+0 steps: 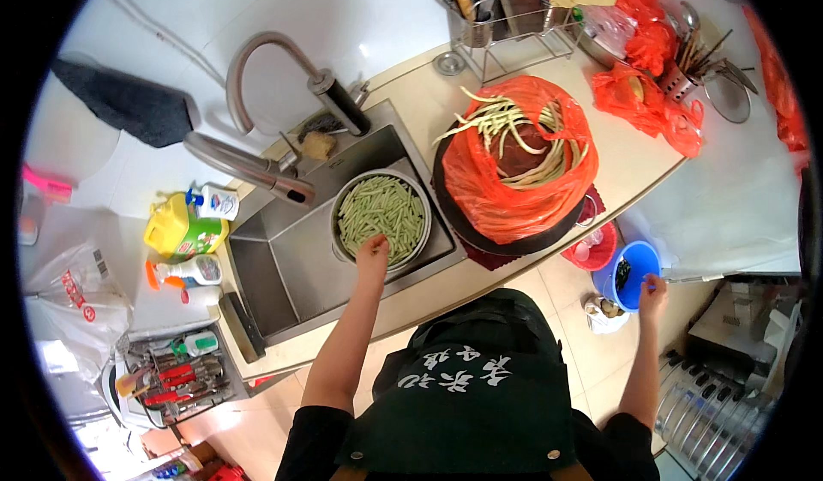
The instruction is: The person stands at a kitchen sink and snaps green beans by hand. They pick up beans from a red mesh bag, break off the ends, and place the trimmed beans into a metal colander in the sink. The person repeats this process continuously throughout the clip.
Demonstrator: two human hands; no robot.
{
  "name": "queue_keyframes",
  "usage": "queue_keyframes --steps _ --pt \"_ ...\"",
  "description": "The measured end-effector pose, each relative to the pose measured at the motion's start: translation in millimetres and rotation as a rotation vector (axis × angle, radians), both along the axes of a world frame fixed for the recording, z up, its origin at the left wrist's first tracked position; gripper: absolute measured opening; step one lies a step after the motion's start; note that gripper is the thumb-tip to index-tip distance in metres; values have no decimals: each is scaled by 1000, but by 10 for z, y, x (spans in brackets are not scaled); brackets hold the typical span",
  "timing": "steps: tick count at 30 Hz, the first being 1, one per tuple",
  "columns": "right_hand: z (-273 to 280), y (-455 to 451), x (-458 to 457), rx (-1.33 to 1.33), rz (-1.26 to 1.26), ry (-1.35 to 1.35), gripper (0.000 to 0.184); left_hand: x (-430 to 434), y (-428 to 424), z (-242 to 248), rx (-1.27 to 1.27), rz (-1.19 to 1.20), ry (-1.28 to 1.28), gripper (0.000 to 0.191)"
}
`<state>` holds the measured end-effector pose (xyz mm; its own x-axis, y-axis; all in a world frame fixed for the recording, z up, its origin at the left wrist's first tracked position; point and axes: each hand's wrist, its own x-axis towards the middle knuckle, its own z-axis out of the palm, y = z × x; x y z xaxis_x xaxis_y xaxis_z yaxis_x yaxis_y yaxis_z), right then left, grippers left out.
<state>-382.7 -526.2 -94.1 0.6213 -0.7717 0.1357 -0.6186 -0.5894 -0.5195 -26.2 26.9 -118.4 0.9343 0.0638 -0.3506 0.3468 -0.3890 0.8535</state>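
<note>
My left hand (373,251) is over the near side of a round metal pot (334,224), its fingers curled together. Cut pieces of long green beans (386,211) fill the pot, which stands in a stainless steel sink (283,275). Out to the right, my right hand (654,291) is at the rim of a blue bucket (645,265) on the floor, fingers bent. Whether either hand holds something small is not visible. Whole long beans (508,114) lie in an open red plastic bag (514,214) on a dark round board (453,204) right of the sink.
A curved faucet (251,50) and a second spout (257,171) reach over the sink. Bottles (186,227) stand at its left. A wire rack (521,31) holds knives behind the board. A red basin (595,249) and a white bag (604,317) sit near the bucket.
</note>
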Motion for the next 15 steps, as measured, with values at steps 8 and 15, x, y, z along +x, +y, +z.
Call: queue_keyframes --steps 8,15 --pt "139 140 877 -111 124 24 41 -32 -1335 948 114 -588 -669 32" --pt "1278 1283 2725 -367 696 -265 38 -71 -2341 1159 398 -947 -971 29"
